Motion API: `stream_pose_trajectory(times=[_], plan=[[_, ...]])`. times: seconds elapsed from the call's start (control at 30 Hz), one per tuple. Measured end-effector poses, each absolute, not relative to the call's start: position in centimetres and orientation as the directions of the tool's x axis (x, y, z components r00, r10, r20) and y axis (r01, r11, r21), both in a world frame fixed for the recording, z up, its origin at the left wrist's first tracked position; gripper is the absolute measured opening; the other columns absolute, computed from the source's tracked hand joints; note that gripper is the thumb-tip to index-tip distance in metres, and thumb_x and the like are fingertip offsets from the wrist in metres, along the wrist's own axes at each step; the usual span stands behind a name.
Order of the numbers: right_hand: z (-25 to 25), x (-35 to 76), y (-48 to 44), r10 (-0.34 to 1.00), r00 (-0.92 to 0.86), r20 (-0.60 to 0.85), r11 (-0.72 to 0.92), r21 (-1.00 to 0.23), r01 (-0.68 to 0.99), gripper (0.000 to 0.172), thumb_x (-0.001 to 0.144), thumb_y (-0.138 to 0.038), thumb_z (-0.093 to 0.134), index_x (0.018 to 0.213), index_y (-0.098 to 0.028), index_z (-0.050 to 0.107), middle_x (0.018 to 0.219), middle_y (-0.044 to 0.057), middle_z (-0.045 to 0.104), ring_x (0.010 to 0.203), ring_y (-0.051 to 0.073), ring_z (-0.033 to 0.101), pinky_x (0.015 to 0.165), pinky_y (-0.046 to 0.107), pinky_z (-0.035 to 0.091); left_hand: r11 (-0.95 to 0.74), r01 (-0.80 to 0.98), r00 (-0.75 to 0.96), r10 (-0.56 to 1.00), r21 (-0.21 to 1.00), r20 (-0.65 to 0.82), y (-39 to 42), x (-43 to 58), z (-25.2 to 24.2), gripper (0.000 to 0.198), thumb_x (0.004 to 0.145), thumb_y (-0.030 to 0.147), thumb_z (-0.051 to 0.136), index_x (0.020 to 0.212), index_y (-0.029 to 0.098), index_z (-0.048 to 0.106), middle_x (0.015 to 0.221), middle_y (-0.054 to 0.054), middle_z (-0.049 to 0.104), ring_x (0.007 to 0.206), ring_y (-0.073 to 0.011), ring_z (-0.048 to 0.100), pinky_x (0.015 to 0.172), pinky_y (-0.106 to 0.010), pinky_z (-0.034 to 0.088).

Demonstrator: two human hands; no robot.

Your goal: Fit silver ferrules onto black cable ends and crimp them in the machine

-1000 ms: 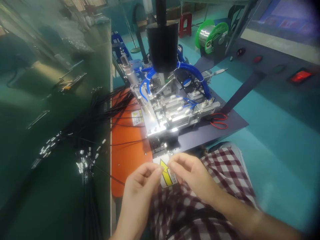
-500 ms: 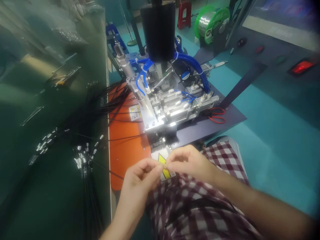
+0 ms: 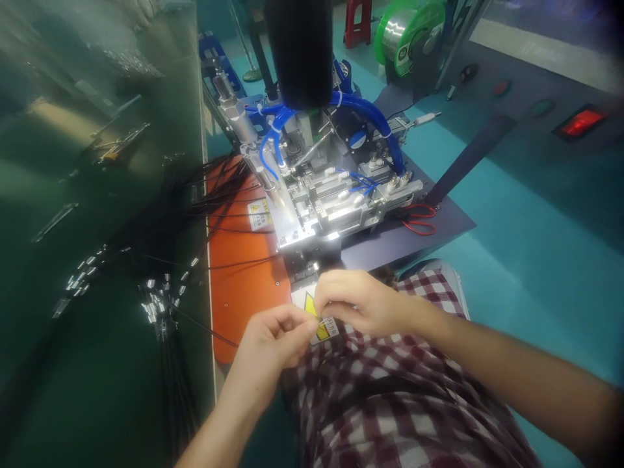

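My left hand (image 3: 275, 338) is closed, thumb and forefinger pinching the end of a thin black cable (image 3: 225, 338) that runs in from the left and passes behind the hand. Short fine wires (image 3: 322, 321) stick out past those fingertips. My right hand (image 3: 365, 302) is closed with bent fingers at the same spot, its thumb and forefinger on the fine wires; the exact contact is partly hidden. Both hands are above my checked clothing, in front of a white label with a yellow warning sign (image 3: 324, 331).
Ahead stands a metal machine (image 3: 341, 211) with blue air hoses (image 3: 375, 117), beneath a black cylinder (image 3: 299, 52). Left of it is an orange plate (image 3: 244, 292). Bundled cables with shiny ends (image 3: 153, 302) lie on the dark green table (image 3: 121, 390). Red-handled pliers (image 3: 419, 220) rest right.
My right hand has rolled, its fingers now more curled and slightly higher over the wires. My left hand keeps its pinch. The whole view has shifted slightly.
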State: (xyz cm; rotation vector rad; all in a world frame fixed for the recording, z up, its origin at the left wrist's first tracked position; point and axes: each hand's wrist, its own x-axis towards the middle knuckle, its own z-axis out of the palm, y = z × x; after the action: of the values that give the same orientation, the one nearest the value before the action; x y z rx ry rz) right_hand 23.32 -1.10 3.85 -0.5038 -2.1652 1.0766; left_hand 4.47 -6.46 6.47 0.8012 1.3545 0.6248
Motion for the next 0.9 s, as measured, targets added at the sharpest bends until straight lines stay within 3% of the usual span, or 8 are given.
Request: stream_pose_trajectory(times=[0.33, 0.43, 0.57, 0.77, 0.9], plan=[[4.1, 23.1, 0.1, 0.521, -0.770, 0.368, 0.541, -0.840, -0.036, 0.012, 0.091, -0.010, 0.050, 0.088, -0.015, 0.061, 0.084, 0.003, 0.059, 0.080, 0.013, 0.055, 0.076, 0.024, 0.044, 0.618, 0.047, 0.148, 0.773, 0.785, -0.617, -6.5, 4.5, 6.4, 0.030, 0.065, 0.040, 0.079, 0.067, 0.015, 0.062, 0.047, 0.009, 0.036, 0.042, -0.0025, 0.023, 0.042, -0.018, 0.016], [4.2, 23.0, -0.5, 0.647, -0.697, 0.308, 0.409, -0.912, -0.024, 0.011, 0.090, -0.011, 0.052, 0.085, -0.015, 0.060, 0.083, 0.002, 0.059, 0.078, 0.012, 0.055, 0.074, 0.025, 0.045, 0.583, 0.022, 0.101, 0.807, 0.812, -0.582, -6.6, 4.5, 6.3, 0.032, 0.066, 0.042, 0.078, 0.068, 0.015, 0.063, 0.045, 0.009, 0.035, 0.042, -0.0026, 0.023, 0.043, -0.018, 0.015], [4.6, 23.0, -2.3, 0.884, -0.463, 0.074, 0.113, -0.992, 0.059, 0.008, 0.087, -0.013, 0.054, 0.087, -0.016, 0.062, 0.080, 0.000, 0.060, 0.066, 0.010, 0.052, 0.061, 0.023, 0.043, 0.547, 0.006, 0.037, 0.837, 0.837, -0.547, -6.9, 4.6, 6.3, 0.033, 0.068, 0.044, 0.076, 0.069, 0.014, 0.064, 0.046, 0.008, 0.037, 0.042, -0.0021, 0.023, 0.043, -0.017, 0.015], [5.3, 21.7, -4.6, 0.939, -0.337, -0.063, -0.039, -0.996, 0.075, 0.006, 0.079, -0.012, 0.062, 0.081, -0.017, 0.065, 0.070, -0.004, 0.060, 0.056, 0.008, 0.047, 0.052, 0.020, 0.038, 0.489, 0.028, 0.006, 0.872, 0.872, -0.489, -7.3, 4.8, 6.3, 0.029, 0.071, 0.042, 0.075, 0.071, 0.015, 0.065, 0.048, 0.007, 0.043, 0.043, -0.0028, 0.029, 0.042, -0.017, 0.020], [5.7, 20.7, -4.7, 0.946, -0.294, -0.138, -0.133, -0.990, 0.036, 0.013, 0.079, -0.010, 0.058, 0.068, -0.016, 0.060, 0.063, -0.004, 0.055, 0.055, 0.008, 0.046, 0.052, 0.021, 0.037, 0.493, 0.049, -0.002, 0.870, 0.869, -0.493, -7.4, 4.8, 6.3, 0.030, 0.071, 0.043, 0.075, 0.069, 0.014, 0.064, 0.048, 0.006, 0.044, 0.042, -0.0033, 0.031, 0.041, -0.017, 0.021]])
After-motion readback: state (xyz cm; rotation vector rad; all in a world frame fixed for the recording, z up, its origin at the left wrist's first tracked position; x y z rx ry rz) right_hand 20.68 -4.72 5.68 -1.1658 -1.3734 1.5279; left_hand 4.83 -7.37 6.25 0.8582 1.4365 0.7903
